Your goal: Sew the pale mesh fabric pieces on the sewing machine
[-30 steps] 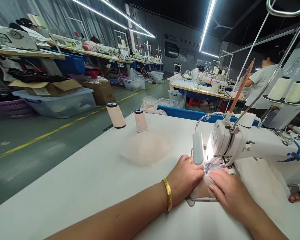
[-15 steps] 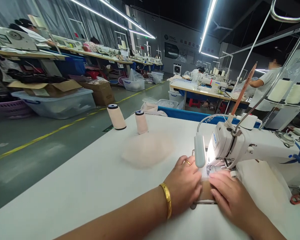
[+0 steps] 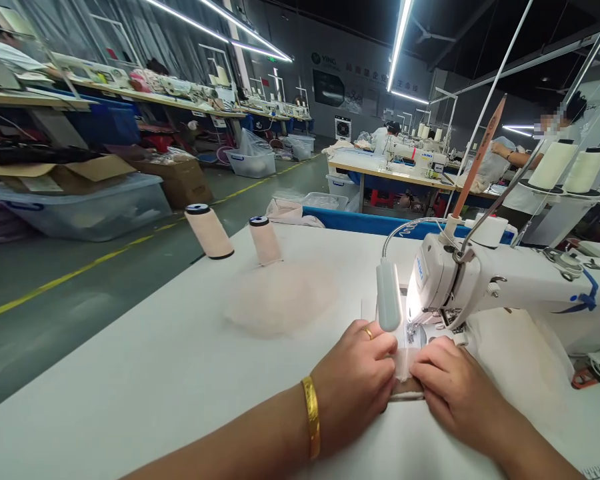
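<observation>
My left hand (image 3: 356, 380), with a gold ring and bangle, lies curled on a small beige fabric piece (image 3: 407, 385) on the white table (image 3: 170, 373). My right hand (image 3: 453, 390) presses the same piece from the right, fingers bent and together. The piece sits just in front of the needle of a white sewing machine (image 3: 485, 277), lit by its small lamp (image 3: 387, 303). Most of the piece is hidden under my hands.
A pale pink heap of sheer fabric (image 3: 280, 300) lies left of the machine, with two pink thread cones (image 3: 209, 230) behind it. White cones (image 3: 567, 167) stand on a rack at right. Other people work at benches behind; boxes and bins (image 3: 80, 203) line the aisle.
Both hands have slid a little toward me and closer together over the fabric piece. The view has shifted slightly right and down.
</observation>
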`<control>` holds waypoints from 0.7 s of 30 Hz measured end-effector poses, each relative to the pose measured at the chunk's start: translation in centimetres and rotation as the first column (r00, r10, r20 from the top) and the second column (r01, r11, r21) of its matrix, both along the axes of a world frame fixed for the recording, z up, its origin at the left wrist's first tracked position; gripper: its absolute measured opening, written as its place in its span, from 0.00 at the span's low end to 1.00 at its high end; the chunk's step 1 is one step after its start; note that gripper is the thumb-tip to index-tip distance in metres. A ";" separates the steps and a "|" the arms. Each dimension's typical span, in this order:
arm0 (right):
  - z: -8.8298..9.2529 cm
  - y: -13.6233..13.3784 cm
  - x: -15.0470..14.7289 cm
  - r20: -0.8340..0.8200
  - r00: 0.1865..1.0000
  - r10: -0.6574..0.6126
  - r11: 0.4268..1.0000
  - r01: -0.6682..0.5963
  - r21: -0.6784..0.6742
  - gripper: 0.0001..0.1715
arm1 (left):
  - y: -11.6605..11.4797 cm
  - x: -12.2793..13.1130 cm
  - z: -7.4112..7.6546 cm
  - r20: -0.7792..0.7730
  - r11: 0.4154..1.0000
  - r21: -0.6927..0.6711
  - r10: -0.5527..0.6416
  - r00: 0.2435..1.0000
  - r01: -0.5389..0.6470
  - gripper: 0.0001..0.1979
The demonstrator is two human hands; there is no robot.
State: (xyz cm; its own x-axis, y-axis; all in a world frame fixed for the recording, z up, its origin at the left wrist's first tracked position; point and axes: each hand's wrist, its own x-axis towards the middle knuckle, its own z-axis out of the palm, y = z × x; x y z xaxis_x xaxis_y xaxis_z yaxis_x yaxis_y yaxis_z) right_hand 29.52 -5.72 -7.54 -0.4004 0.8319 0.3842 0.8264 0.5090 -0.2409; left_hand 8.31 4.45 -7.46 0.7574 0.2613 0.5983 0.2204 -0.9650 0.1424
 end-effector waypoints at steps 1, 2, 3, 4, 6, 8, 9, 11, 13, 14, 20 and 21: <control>0.1 0.0 0.0 -0.003 1.000 0.004 1.000 -0.004 0.001 0.16 | -0.1 0.0 0.2 -0.002 1.000 0.005 -0.022 1.000 0.022 0.15; 0.2 0.0 0.0 -0.002 1.000 0.008 1.000 -0.008 0.005 0.17 | -0.2 0.1 0.4 -0.016 0.999 0.001 -0.042 0.999 0.042 0.15; 0.2 -0.1 0.0 0.001 1.000 0.010 1.000 -0.010 0.010 0.17 | -0.3 0.1 0.5 -0.039 0.998 -0.009 -0.056 0.998 0.055 0.15; 0.3 -0.1 0.0 0.006 1.000 0.010 1.000 -0.010 0.016 0.17 | -0.4 0.1 0.6 -0.061 0.998 -0.021 -0.065 0.996 0.064 0.14; 0.3 -0.1 0.1 0.020 1.000 -0.002 1.000 0.001 0.025 0.17 | -0.5 0.0 0.5 -0.083 0.996 -0.035 -0.084 0.993 0.081 0.11; 0.3 -0.1 0.3 0.033 0.999 -0.016 1.000 0.015 0.024 0.16 | -0.6 0.1 0.3 -0.088 0.994 -0.036 -0.104 0.991 0.101 0.10; 0.3 -0.1 0.3 0.037 0.999 -0.021 1.000 0.021 0.019 0.16 | -0.7 0.1 0.3 -0.091 0.994 -0.042 -0.108 0.990 0.105 0.09; 0.4 -0.2 0.4 0.039 0.999 -0.028 1.000 0.028 0.004 0.17 | -1.0 0.1 0.4 -0.091 0.992 -0.070 -0.107 0.990 0.101 0.10; 0.4 -0.2 0.4 0.037 0.999 -0.031 0.999 0.031 -0.008 0.17 | -1.4 0.1 0.7 -0.079 0.990 -0.095 -0.116 0.990 0.108 0.11; 0.4 -0.2 0.5 0.037 0.999 -0.031 0.999 0.032 -0.011 0.17 | -1.5 0.0 0.8 -0.071 0.988 -0.100 -0.125 0.990 0.118 0.11; 0.4 -0.1 0.4 0.058 0.997 -0.052 0.999 0.052 0.010 0.16 | -1.4 0.1 0.5 -0.054 0.989 -0.095 -0.119 0.991 0.113 0.10; 0.4 0.0 0.4 0.062 0.996 -0.061 0.998 0.060 0.021 0.16 | -1.2 0.3 0.3 -0.062 0.990 -0.095 -0.108 0.992 0.102 0.10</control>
State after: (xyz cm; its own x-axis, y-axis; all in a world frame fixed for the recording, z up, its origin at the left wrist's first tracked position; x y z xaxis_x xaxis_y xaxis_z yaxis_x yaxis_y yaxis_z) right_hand 29.94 -5.74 -7.10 -0.3732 0.8482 0.3758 0.8690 0.4614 -0.1786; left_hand 8.57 3.21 -7.19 0.8211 0.2296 0.5226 0.1305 -0.9668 0.2197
